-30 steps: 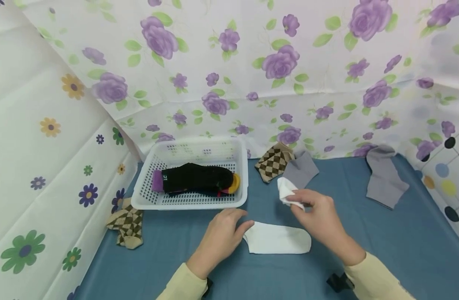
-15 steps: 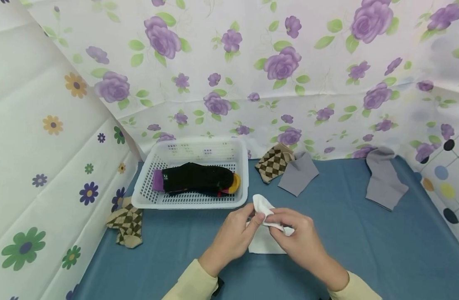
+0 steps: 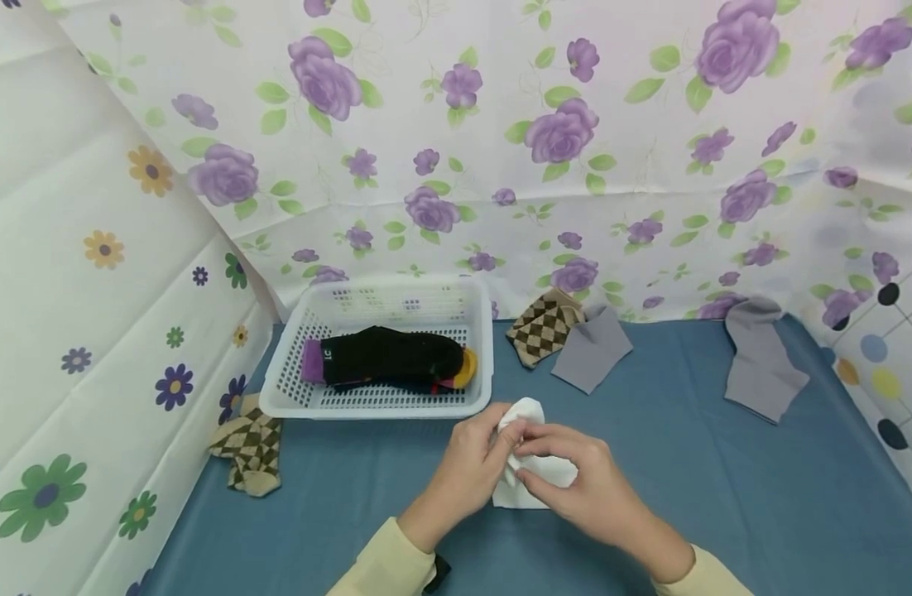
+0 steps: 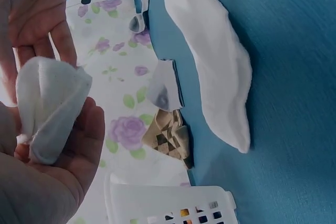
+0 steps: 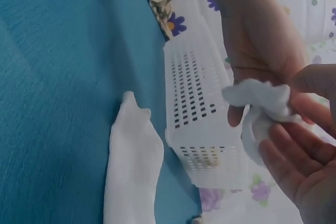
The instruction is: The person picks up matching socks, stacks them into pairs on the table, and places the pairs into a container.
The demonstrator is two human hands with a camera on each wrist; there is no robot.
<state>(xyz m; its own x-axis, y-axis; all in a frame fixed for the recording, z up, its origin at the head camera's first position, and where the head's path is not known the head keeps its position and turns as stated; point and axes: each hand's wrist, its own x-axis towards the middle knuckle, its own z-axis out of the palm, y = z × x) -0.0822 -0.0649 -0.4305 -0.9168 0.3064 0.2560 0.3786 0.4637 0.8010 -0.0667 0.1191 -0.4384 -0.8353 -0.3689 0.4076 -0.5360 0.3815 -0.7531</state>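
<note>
A bunched white sock (image 3: 525,411) is held in my left hand (image 3: 467,463), its fingers curled around it and the thumb across the front. My right hand (image 3: 586,484) is at the sock's right side, fingers close against it and the thumb apart from the fingertips. In the left wrist view, the folded sock (image 4: 52,108) sits in the left palm, with the right hand (image 4: 42,19) behind it. Below both hands a second white sock (image 3: 519,495) lies flat on the blue table; the hands partly cover it in the head view, while the right wrist view shows this sock (image 5: 134,166) stretched out.
A white perforated basket (image 3: 374,411) at the back holds black socks (image 3: 392,354) and other coloured ones. Argyle socks lie left of it (image 3: 255,451) and right of it (image 3: 543,327), beside a grey sock (image 3: 592,349). Another grey sock (image 3: 765,360) lies far right.
My right hand has brought the bunched white sock leftward to my left hand, which now grips it. The right fingers have since loosened. The socks on the table have stayed put.
</note>
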